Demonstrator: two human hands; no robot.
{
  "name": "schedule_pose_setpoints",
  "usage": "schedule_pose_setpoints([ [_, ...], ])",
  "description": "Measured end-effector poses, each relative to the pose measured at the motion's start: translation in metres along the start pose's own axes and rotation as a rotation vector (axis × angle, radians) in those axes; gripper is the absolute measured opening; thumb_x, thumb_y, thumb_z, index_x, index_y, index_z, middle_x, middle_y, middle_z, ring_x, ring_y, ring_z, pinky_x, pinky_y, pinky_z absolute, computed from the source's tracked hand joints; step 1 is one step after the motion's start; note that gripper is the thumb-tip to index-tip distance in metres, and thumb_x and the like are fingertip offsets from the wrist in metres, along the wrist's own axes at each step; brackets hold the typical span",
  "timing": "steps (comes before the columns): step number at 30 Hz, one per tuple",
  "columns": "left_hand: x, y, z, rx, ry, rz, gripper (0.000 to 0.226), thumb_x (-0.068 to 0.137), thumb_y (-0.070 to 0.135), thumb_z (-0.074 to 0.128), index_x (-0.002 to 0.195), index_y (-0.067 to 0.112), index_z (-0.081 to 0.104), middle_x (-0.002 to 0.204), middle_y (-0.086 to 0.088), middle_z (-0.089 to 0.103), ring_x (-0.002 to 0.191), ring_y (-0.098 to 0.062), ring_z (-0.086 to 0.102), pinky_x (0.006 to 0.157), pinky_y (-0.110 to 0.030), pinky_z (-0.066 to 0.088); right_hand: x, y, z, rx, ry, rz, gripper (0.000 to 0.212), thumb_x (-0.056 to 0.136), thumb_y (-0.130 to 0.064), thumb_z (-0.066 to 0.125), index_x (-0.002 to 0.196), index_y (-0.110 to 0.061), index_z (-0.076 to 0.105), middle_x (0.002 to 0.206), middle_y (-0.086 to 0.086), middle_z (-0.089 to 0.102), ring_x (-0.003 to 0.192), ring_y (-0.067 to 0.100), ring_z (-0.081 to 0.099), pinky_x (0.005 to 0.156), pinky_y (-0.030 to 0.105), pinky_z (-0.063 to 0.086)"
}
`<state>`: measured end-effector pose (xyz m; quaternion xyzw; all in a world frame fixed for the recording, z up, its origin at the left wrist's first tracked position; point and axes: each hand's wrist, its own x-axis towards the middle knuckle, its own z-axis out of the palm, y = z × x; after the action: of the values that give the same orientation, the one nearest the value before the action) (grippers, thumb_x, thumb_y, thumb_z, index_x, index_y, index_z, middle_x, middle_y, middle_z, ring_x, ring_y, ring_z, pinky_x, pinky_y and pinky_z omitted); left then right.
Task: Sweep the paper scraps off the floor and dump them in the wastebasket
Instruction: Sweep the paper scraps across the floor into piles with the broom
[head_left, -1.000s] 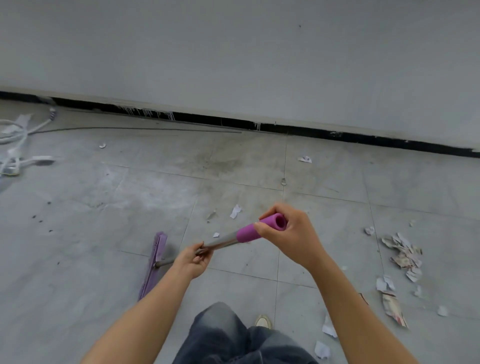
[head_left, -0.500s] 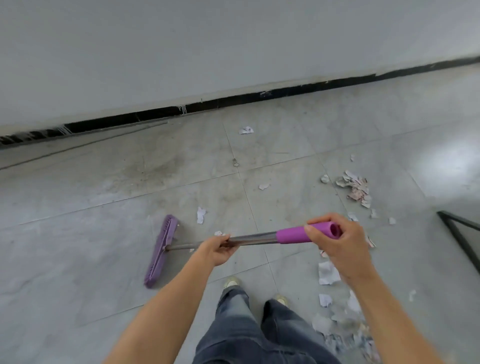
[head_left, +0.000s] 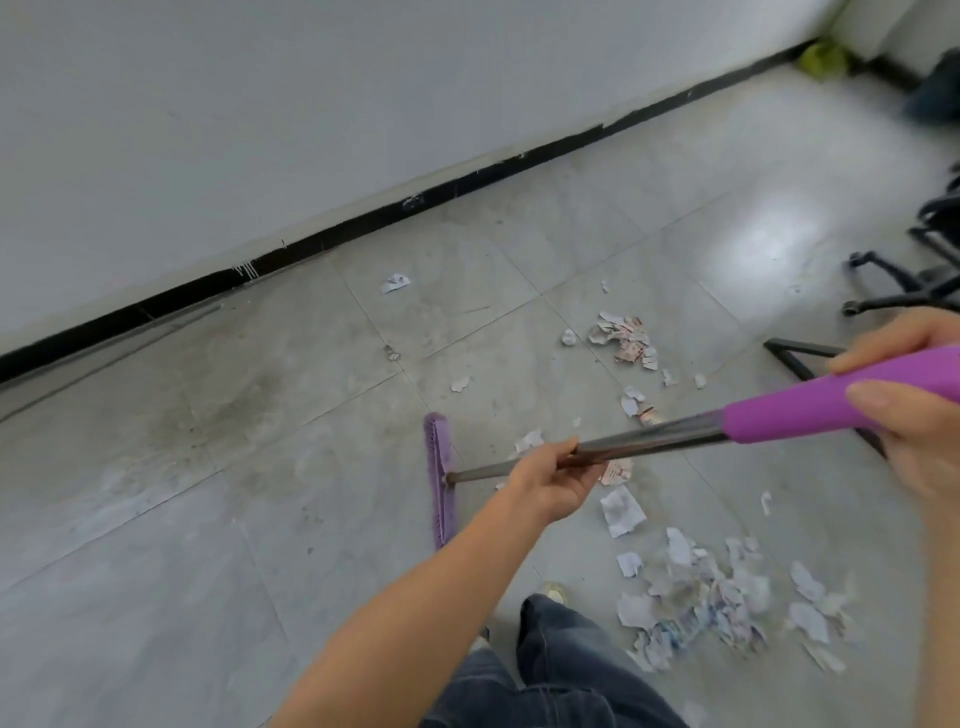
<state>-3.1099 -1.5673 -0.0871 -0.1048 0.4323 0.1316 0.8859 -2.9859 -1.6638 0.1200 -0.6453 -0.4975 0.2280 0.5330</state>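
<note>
- Nearest, at five o'clock by the person's feet, a heap of paper scraps (head_left: 701, 608) is lying on the floor (head_left: 208, 519); a hard stroke risks scattering it.
- The left hand (head_left: 550, 486) is curling around the broom's metal shaft (head_left: 649, 447); the right hand (head_left: 914, 415), at three o'clock, is wrapping the purple grip (head_left: 789, 415).
- The broom head (head_left: 440, 478) is sitting near centre, possibly skipping thin pieces.
- Farther, at one o'clock, a smaller cluster (head_left: 626, 340) is lying near chair legs (head_left: 904, 291), which could be catching the handle.
- No wastebasket is showing.
</note>
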Motion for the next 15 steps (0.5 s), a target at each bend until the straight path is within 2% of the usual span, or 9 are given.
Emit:
schedule_pose_setpoints([
  [3,-0.005,0.011,-0.014,0.006,0.073,0.037,0.021,0.098,0.003,0.045,0.079,-0.006,0.049,0.045,-0.018,0.061,0.033,-0.027,0.061,0.032,-0.031,0.050,-0.005,0.012,0.008,0.030,-0.006,0.017,0.011,0.052,-0.032,0.061,0.058,-0.037,0.068,0.051,-0.019,0.060,0.044,-0.002,0.048,0.044,0.005,0.034],
  [5,-0.009,0.021,-0.030,0.018,0.149,0.058,0.021,0.098,0.003,0.045,0.079,-0.006,0.048,0.056,-0.019,0.062,0.044,-0.031,0.063,0.040,-0.030,0.054,-0.013,0.028,0.020,0.020,-0.013,0.073,0.009,0.051,-0.036,0.062,0.058,-0.035,0.068,0.047,-0.016,0.058,0.040,0.000,0.045,0.042,0.006,0.033],
  [7,-0.008,0.031,-0.047,0.049,0.236,0.080,0.020,0.098,0.003,0.045,0.079,-0.006,0.047,0.075,-0.019,0.055,0.065,-0.030,0.057,0.074,-0.029,0.056,-0.022,0.047,0.032,-0.003,-0.042,0.129,0.010,0.052,-0.039,0.063,0.059,-0.034,0.067,0.047,-0.015,0.057,0.041,0.001,0.045,0.042,0.006,0.033],
  [8,-0.006,0.035,-0.054,0.076,0.284,0.080,0.020,0.097,0.002,0.045,0.079,-0.006,0.046,0.078,-0.019,0.051,0.071,-0.029,0.055,0.091,-0.031,0.049,-0.025,0.057,0.036,-0.005,-0.050,0.163,0.011,0.053,-0.040,0.062,0.059,-0.031,0.066,0.048,-0.014,0.057,0.041,0.002,0.046,0.041,0.007,0.034],
  [9,-0.003,0.038,-0.061,0.103,0.333,0.076,0.019,0.097,0.002,0.046,0.080,-0.007,0.047,0.079,-0.019,0.049,0.080,-0.029,0.055,0.100,-0.032,0.044,-0.028,0.066,0.039,0.000,-0.042,0.204,0.015,0.053,-0.041,0.062,0.059,-0.027,0.064,0.049,-0.013,0.057,0.041,0.002,0.046,0.041,0.008,0.035],
  [11,0.004,0.037,-0.069,0.136,0.420,0.056,0.015,0.096,0.001,0.048,0.084,-0.007,0.049,0.079,-0.018,0.048,0.098,-0.028,0.054,0.105,-0.033,0.041,-0.033,0.085,0.038,-0.012,-0.009,0.283,0.023,0.053,-0.041,0.062,0.057,-0.018,0.060,0.051,-0.011,0.058,0.043,0.002,0.047,0.042,0.009,0.036],
  [13,0.013,0.029,-0.070,0.131,0.470,0.032,0.010,0.095,0.000,0.050,0.091,-0.009,0.050,0.080,-0.019,0.047,0.114,-0.027,0.055,0.104,-0.032,0.042,-0.040,0.098,0.030,-0.039,0.000,0.326,0.020,0.054,-0.039,0.063,0.059,-0.019,0.060,0.054,-0.013,0.060,0.047,0.002,0.050,0.045,0.009,0.038],
  [15,0.025,0.015,-0.065,0.138,0.481,0.019,0.016,0.095,0.000,0.049,0.108,-0.010,0.049,0.082,-0.021,0.047,0.123,-0.026,0.052,0.105,-0.032,0.042,-0.045,0.109,0.013,-0.053,0.012,0.338,0.017,0.055,-0.034,0.064,0.061,-0.018,0.061,0.059,-0.016,0.062,0.051,0.000,0.052,0.047,0.009,0.039],
])
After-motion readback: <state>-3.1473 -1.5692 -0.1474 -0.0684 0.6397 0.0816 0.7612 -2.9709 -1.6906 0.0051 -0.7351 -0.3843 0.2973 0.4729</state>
